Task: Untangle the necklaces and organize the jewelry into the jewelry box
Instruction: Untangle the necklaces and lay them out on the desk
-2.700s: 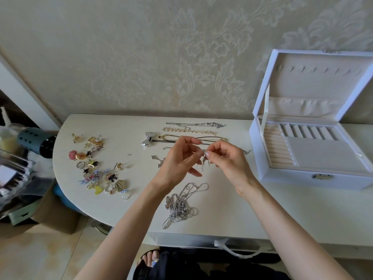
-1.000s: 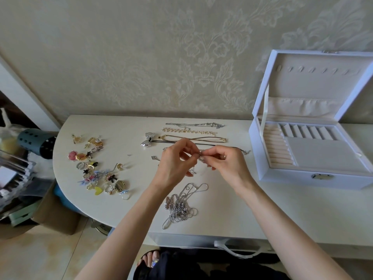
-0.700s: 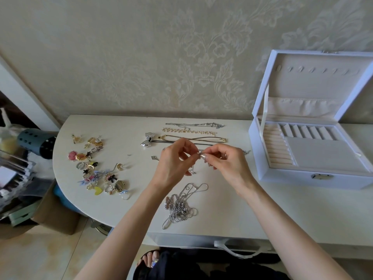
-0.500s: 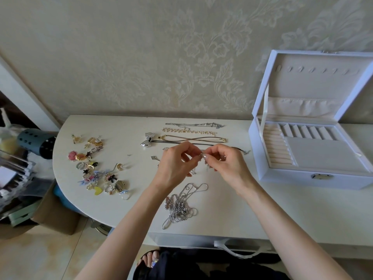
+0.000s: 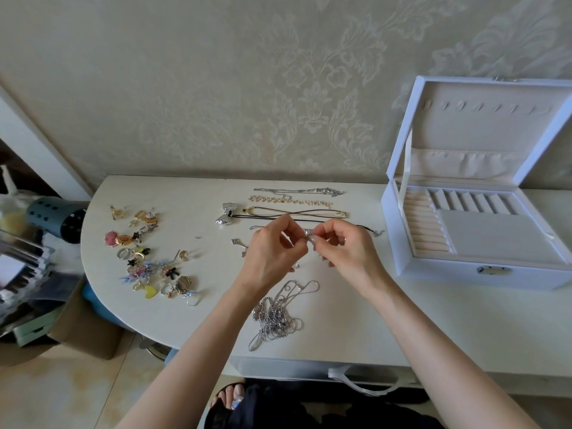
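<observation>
My left hand (image 5: 272,255) and my right hand (image 5: 346,252) meet above the table's middle, both pinching a small silver piece (image 5: 308,233) of a thin chain between fingertips. A tangled heap of silver necklaces (image 5: 278,314) lies just below the hands. Several straightened necklaces (image 5: 294,201) lie in rows behind them, beside a silver bow pendant (image 5: 227,215). The white jewelry box (image 5: 476,267) stands open at the right, its compartments holding nothing.
A scatter of rings, earrings and charms (image 5: 148,258) covers the left of the white table (image 5: 356,320). The table's rounded left edge drops to floor clutter: a teal holder (image 5: 52,218), boxes (image 5: 86,323). The wallpapered wall (image 5: 247,88) is close behind.
The hands have stayed together over the same spot, with small finger shifts on the silver piece. Compared with 2.7 s ago, they are slightly higher and the dangling chain is less visible.
</observation>
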